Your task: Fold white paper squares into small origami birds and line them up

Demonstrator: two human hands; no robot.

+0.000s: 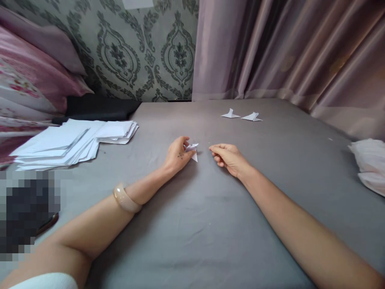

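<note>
A small folded white paper bird is held by my left hand, whose thumb and fingers close around it just above the grey cloth. Part of the bird is hidden behind those fingers. To its right, apart from the paper, my right hand has thumb and forefinger pinched together and the other fingers curled in. Whether anything tiny sits in that pinch is too small to tell. Farther back lie two more folded paper birds, one on the left and one on the right.
Stacks of white paper lie at the left, with a black cloth behind them. A blurred-out dark object is at the lower left. On the right edge rests a whitish plastic bag. Curtains hang behind the grey surface.
</note>
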